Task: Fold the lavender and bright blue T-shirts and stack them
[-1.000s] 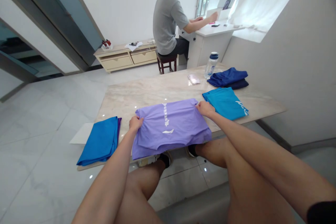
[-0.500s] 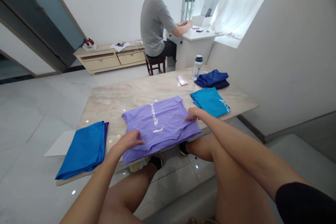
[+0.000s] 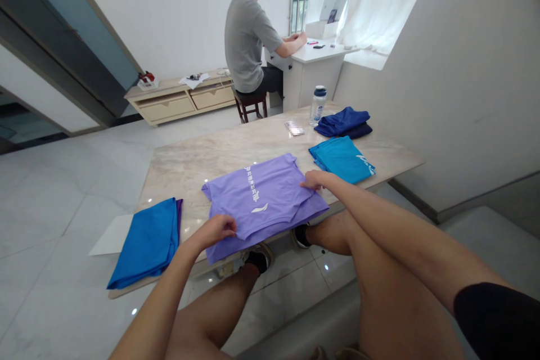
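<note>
A light purple T-shirt [image 3: 276, 191] with white print lies partly folded on the marble-patterned table, its near edge hanging slightly over the table's side. My left hand [image 3: 218, 230] is closed on the shirt's near left part, beside the neckline, fingers curled downward. At the right side of the shirt, my right hand [image 3: 313, 180] pinches the fabric between thumb and fingers. Left of the shirt lies a folded blue garment [image 3: 145, 242] with a purple edge [image 3: 180, 216] showing beneath it. A folded turquoise garment [image 3: 341, 158] with white lettering rests just beyond my right hand.
On the table [image 3: 189, 154] stand a clear water bottle [image 3: 318, 107] and a dark blue folded pile [image 3: 343, 122]. A white sheet [image 3: 112, 236] sticks out at the left. Across the room a person [image 3: 248, 39] sits at a white desk [image 3: 314, 55]. My legs are under the near edge.
The view has shifted slightly, so the table things sit a little farther right. My left hand's fingers have closed more on the shirt's edge. The right hand stays at the shirt's right side.
</note>
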Available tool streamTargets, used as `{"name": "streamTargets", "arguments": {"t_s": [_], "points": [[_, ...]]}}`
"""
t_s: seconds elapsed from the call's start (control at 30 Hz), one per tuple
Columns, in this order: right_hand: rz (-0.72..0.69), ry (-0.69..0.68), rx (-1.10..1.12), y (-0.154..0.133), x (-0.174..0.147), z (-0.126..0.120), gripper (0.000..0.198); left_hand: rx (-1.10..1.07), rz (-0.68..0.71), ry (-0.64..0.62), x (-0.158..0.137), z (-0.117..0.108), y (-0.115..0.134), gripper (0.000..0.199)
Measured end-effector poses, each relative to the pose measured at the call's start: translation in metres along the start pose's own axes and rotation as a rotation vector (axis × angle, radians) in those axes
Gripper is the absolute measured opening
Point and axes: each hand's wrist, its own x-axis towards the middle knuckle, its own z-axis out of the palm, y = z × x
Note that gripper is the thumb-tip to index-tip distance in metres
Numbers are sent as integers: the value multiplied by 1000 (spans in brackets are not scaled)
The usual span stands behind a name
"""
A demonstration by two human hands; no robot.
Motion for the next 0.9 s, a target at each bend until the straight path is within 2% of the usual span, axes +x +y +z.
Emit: {"name": "streamTargets", "arguments": {"t_s": [0.13, 0.27, 0.33, 0.4, 0.47, 0.5, 0.57, 0.7, 0.8, 0.9], "points": [[22, -59, -72, -3, -2, -6, 34, -57, -2, 97, -4, -10, -2, 18], [-67, -52, -157, -13, -10, -5, 27, -99, -31, 148, -9, -14, -5, 21], [-200, -46, -203, -22, -14, 2, 34, -107, -28, 129, -11, -13, -6, 21], [-343, -78, -253, -32, -17, 12, 51, -103, -12, 125, -12, -12, -7, 23], [-412, -120, -296, -40, -18, 20, 63, -79, 1, 160, -12, -10, -8, 28], [-403, -132, -307, -42, -17, 22, 62, -66, 4, 185, -13, -9, -8, 29], [-365, -128, -319, -45, -15, 21, 48, -52, 3, 218, -14, -9, -8, 27], [-342, -79, -323, -45, -15, 7, 24, -123, -16, 233, -19, -13, -6, 22], [-385, -87, -253, -44, -20, -4, 24, -217, 8, 220, -26, -18, -5, 27], [-390, -173, -168, -39, -26, -8, 26, -259, 6, 113, -35, -20, -5, 29]]}}
